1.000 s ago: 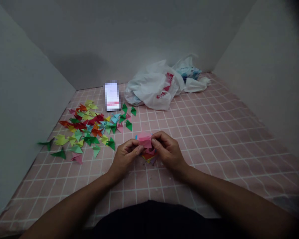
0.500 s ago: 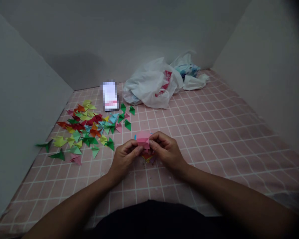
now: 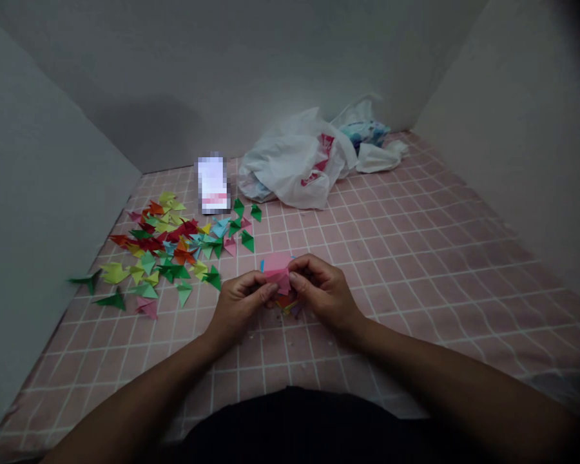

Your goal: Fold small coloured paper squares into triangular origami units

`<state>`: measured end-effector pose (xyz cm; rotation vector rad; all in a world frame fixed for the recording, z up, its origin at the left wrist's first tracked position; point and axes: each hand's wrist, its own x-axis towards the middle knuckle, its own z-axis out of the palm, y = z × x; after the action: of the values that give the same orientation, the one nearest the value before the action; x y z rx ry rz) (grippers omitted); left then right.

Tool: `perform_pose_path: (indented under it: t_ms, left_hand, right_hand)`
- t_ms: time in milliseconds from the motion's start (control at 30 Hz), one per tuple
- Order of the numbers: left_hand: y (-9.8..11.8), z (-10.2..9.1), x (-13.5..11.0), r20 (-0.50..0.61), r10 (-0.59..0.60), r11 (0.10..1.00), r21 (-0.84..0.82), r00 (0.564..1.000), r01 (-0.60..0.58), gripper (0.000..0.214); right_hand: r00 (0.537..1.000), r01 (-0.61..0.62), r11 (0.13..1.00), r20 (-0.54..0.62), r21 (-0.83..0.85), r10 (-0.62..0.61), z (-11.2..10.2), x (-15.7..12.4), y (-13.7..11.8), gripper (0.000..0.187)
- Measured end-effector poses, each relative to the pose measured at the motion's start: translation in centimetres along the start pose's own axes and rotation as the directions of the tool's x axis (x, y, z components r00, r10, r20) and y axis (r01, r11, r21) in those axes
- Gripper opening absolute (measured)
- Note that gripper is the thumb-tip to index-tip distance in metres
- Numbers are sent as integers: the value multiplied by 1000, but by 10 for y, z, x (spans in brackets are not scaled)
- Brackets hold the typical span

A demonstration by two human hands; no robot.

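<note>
A small pink paper piece (image 3: 277, 269) is pinched between both hands just above the pink checked cloth (image 3: 406, 258). My left hand (image 3: 239, 304) grips its left edge with thumb and fingertips closed. My right hand (image 3: 325, 289) grips the right edge the same way. Beneath the hands lies a small stack of coloured paper sheets (image 3: 287, 303), mostly hidden. To the left spreads a pile of folded paper triangles (image 3: 169, 248) in green, yellow, red, orange, blue and pink.
A blurred white phone-like object (image 3: 213, 185) lies behind the triangles. Crumpled white plastic bags (image 3: 299, 161) sit at the back, one with blue contents (image 3: 365, 134). Grey walls close in on the left, back and right.
The hands and pink paper have barely shifted; the fingers have worked the fold slightly. The view has tilted a little.
</note>
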<state>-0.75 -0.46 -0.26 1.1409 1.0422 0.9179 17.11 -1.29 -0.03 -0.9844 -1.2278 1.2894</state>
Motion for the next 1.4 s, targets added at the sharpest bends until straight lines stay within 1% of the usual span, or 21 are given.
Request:
perform_pose_path:
  t_ms: [100,200,333,400,533,700,767,900,967,1100,1233,1400]
  left_hand:
    - [5,-1,2,36,19,995,95,999,-23,15]
    - [7,0,3,47,99,987,125,994,-104,12]
    - [7,2,1,-30,196,980,34,980,-195,21]
    - [7,3,-1,-62,238,970,55,969,-235,21]
    - [6,1,-3,-61,249,957,166,967,-236,14]
    - [6,0,-3,-47,254,944,230,966,-237,12]
    - [6,0,-3,-29,272,929,269,962,-255,10]
    - [8,0,-4,30,334,884,338,942,-324,6]
    - [8,-1,-5,32,373,858,369,927,-358,8]
    - [8,-1,-5,21,418,821,419,908,-387,15]
    - [8,-1,-5,43,442,797,439,896,-414,13]
    - [6,-1,-4,70,484,763,455,873,-459,11]
  right_hand:
    - [1000,24,999,8,-47,-24,-1,1,0,8]
    - [999,50,995,19,-84,-48,-2,3,0,8]
    - [997,79,986,21,-147,-76,-2,3,-1,9]
    - [996,89,984,32,-156,-85,-2,3,-1,10]
    - [994,106,980,49,-169,-99,-2,2,-1,11]
    - [992,120,978,50,-168,-113,-2,2,0,10]
    - [993,111,981,52,-159,-104,-3,2,0,10]
    - [998,26,993,67,-119,-19,-2,0,0,9]
    - [997,-4,995,72,-103,12,-2,0,0,10]
    - [997,14,994,75,-107,-6,-3,0,-1,10]
    - [997,16,994,79,-106,-7,-3,1,-1,11]
    - [995,-11,998,98,-58,17,-2,0,0,10]
